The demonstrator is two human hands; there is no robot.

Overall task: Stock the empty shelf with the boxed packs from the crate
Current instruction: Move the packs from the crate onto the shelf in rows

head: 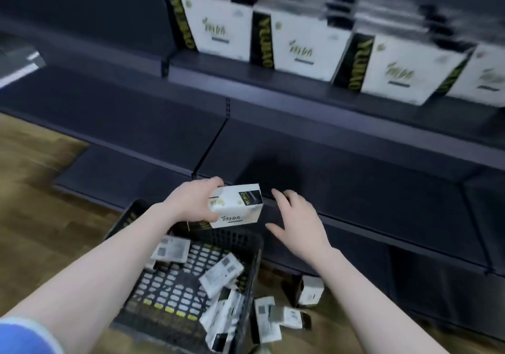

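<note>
At the far left, wood-grain floor [32, 189] is showing beside the dark, matte shelving. From my remote seat I am looking down along two bare forearms, with a blue sleeve [24, 337] at the lower left corner. Below them a black plastic crate [169, 293] with a perforated grid bottom is sitting on the floor, and I am counting about five white rectangular packs [221, 271] lying jumbled inside it, though blur is making the count unsure. The left hand [188, 203] is gripping one white cardboard pack with a black band [236, 206], fingers curled over its top and thumb under its near face, holding it in the air above the crate's far rim and in front of the empty shelf [355, 189], a flat dark panel. Just right of the pack, the right hand [295, 222] is hovering with fingers spread and relaxed, holding nothing. On the floor right of the crate, about three more packs [310, 290] are lying scattered. Up on the higher shelf [246, 80], four rows of larger white boxes with black and yellow side panels [306, 45] are standing upright, blurred.
</note>
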